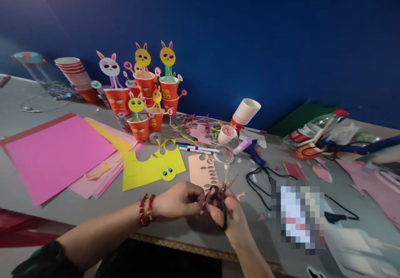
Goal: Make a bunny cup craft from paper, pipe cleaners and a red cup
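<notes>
My right hand [229,215] grips black-handled scissors [222,194], blades pointing up and partly apart. My left hand [178,199], with a red bead bracelet on its wrist, pinches a small pinkish paper scrap [204,205] against the scissors. Both hands hover over the grey table [75,205] near its front edge. Just beyond them lie a peach sheet with oval cut-outs [203,170] and a yellow sheet with round cut-outs [150,167].
Pink and yellow paper sheets [56,155] spread at left. Red paper cups with bunny faces on sticks [145,98] stand at the back, beside cup stacks [76,78], pipe cleaners [193,126], markers, a tape ring [223,155], a glue gun [254,153] with black cord, and a bottle [312,130].
</notes>
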{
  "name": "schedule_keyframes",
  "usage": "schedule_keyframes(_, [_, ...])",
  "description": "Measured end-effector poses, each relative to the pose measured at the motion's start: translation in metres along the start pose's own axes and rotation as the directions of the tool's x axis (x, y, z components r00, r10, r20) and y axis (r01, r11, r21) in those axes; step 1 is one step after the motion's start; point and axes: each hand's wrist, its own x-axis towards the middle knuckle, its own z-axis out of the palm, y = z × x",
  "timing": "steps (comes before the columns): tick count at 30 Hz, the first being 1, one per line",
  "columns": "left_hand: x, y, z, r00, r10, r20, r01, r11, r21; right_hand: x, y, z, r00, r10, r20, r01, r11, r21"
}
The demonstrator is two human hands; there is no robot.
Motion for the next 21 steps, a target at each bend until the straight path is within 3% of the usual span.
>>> schedule_keyframes(7, [0.002, 0.001, 0.002, 0.992, -0.017, -0.127, 0.018, 1.000, 0.007, 0.001, 0.008, 0.000, 0.998, -0.020, -0.057, 0.024, 0.997, 0.069])
schedule_keyframes(12, [0.000, 0.004, 0.005, 0.985, 0.003, -0.175, -0.013, 0.998, -0.057, -0.004, 0.004, 0.006, 0.969, -0.029, -0.245, 0.028, 1.000, -0.009])
schedule_keyframes(15, [0.000, 0.003, 0.010, 0.978, 0.032, -0.208, -0.035, 0.999, -0.013, -0.006, 0.001, 0.012, 0.950, -0.011, -0.312, 0.000, 0.999, -0.034])
schedule_keyframes(19, [0.001, -0.001, 0.016, 0.953, 0.066, -0.297, -0.056, 0.997, 0.044, -0.004, 0.001, 0.016, 0.939, -0.044, -0.340, 0.010, 0.995, -0.101])
schedule_keyframes(21, [0.002, -0.002, 0.017, 0.943, 0.082, -0.323, -0.089, 0.996, -0.005, -0.005, 0.003, 0.014, 0.949, -0.053, -0.311, 0.013, 0.991, -0.130])
